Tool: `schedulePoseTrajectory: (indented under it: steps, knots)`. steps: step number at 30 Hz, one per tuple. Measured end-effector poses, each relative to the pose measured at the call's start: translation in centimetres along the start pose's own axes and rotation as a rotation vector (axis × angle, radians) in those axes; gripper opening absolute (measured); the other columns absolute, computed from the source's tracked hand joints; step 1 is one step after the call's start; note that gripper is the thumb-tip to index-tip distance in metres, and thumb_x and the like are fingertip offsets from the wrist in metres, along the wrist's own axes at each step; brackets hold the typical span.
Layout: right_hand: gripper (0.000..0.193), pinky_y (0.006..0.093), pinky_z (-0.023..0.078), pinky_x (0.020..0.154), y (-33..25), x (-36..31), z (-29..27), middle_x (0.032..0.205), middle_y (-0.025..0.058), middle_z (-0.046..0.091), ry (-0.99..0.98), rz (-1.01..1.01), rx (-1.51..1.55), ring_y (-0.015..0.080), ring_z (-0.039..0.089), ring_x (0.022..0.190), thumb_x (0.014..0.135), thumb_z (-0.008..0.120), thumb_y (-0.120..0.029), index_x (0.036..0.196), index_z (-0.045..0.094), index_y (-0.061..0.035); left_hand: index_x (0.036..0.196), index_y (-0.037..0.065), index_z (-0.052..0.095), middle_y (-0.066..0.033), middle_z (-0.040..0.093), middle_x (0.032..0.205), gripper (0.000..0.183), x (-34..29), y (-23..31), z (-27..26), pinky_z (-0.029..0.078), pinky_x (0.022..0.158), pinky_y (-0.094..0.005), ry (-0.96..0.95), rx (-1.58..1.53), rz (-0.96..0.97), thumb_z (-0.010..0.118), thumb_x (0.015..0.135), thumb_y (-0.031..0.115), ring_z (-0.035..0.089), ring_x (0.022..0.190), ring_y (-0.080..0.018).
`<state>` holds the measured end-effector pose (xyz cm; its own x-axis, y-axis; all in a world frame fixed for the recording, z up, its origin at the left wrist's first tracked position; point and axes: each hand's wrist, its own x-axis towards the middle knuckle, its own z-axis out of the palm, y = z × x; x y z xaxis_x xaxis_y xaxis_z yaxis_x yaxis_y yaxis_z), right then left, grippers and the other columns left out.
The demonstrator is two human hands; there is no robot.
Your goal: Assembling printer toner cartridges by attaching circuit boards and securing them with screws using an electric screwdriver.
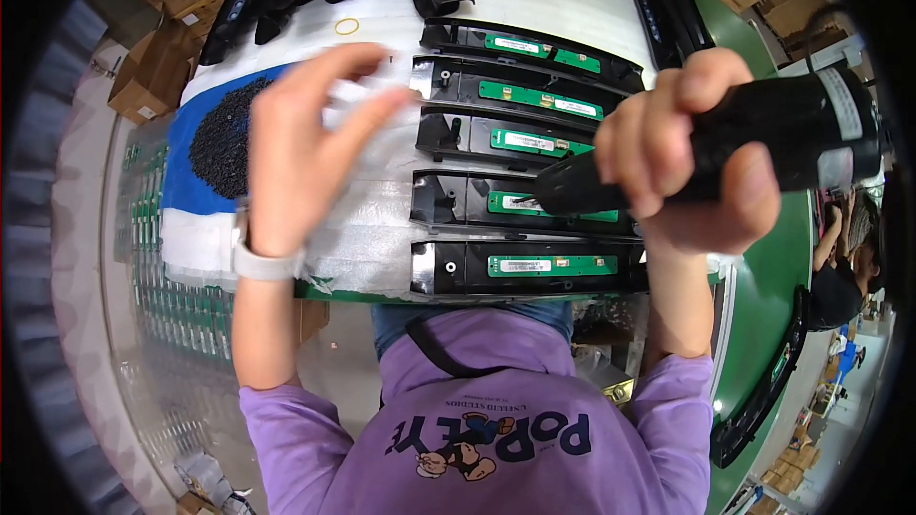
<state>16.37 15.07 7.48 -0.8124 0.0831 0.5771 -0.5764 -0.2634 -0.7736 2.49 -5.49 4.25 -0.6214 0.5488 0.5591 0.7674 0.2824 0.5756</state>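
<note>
Head: right hand (682,148), right of centre, wrapped round black driver (797,133), tip at green board (506,202), second from bottom; board runs left-right, lower left of this nearer hand. Left hand (305,133), upper left, blurred, thumb and fingers apart, nothing visibly held.

A: Camera spot?
B: Head-worn, left fisheye — looks steeply down over the purple shirt (515,339) onto the counter (367,229).
A: How near?
B: Close — right hand (682,153) looms large; straight edges bend toward the dark round rim.
</note>
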Motion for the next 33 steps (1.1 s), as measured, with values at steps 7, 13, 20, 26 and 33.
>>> schedulePoseTrajectory:
  steps: [7,13,20,26,33]
  knots:
    - [0.037,0.0204,0.039,0.044,2.9,-0.2,2.5,0.061,0.0042,0.052,0.041,0.055,0.005,0.0075,0.047,0.048,0.072,0.07,-0.014,0.097,0.048,0.0014,0.086,0.0,0.064,-0.0121,0.06,0.081,0.029,-3.4,-8.4,-5.3,0.047,0.069,-0.0388,-0.121,0.964,-0.233,0.069,0.075,0.026,0.057,0.082,-0.0301]
    - [0.036,0.0211,0.045,0.052,3.1,0.0,2.9,0.069,0.0043,0.055,0.029,0.115,-0.002,0.0083,0.052,0.058,0.073,0.071,-0.017,0.094,0.049,0.002,0.075,0.001,0.058,-0.0116,0.058,0.078,0.012,-3.8,-9.5,-5.2,0.045,0.067,-0.0405,-0.109,0.786,-0.24,0.065,0.076,0.011,0.056,0.078,-0.0306]
    - [0.036,0.0242,0.038,0.041,4.1,0.6,3.4,0.057,0.0023,0.046,0.0,0.09,-0.223,0.0108,0.043,0.042,0.077,0.069,-0.027,0.089,0.044,-0.0049,0.077,-0.002,0.054,-0.0159,0.056,0.074,0.015,-3.8,-9.8,-4.7,0.044,0.064,-0.0412,0.089,0.652,-0.226,0.055,0.085,0.011,0.055,0.071,-0.0343]
    - [0.034,0.0234,0.036,0.039,4.1,1.1,3.9,0.054,0.0027,0.045,-0.02,0.183,-0.209,0.0102,0.042,0.041,0.074,0.071,-0.02,0.085,0.043,-0.004,0.081,-0.002,0.054,-0.0123,0.055,0.071,0.023,-3.5,-9.3,-4.8,0.042,0.06,-0.0333,0.046,0.198,-0.326,0.046,0.092,0.016,0.053,0.064,-0.0236]
    - [0.032,0.0229,0.037,0.041,3.2,0.8,4.5,0.055,0.0021,0.045,-0.058,0.178,-0.269,0.0099,0.043,0.043,0.074,0.07,-0.017,0.087,0.044,-0.0025,0.087,0.0,0.061,-0.0001,0.058,0.071,0.015,-3.2,-4.9,-1.5,0.042,0.053,-0.0177,-0.205,-0.653,-0.508,0.056,0.09,0.014,0.05,0.058,-0.0039]
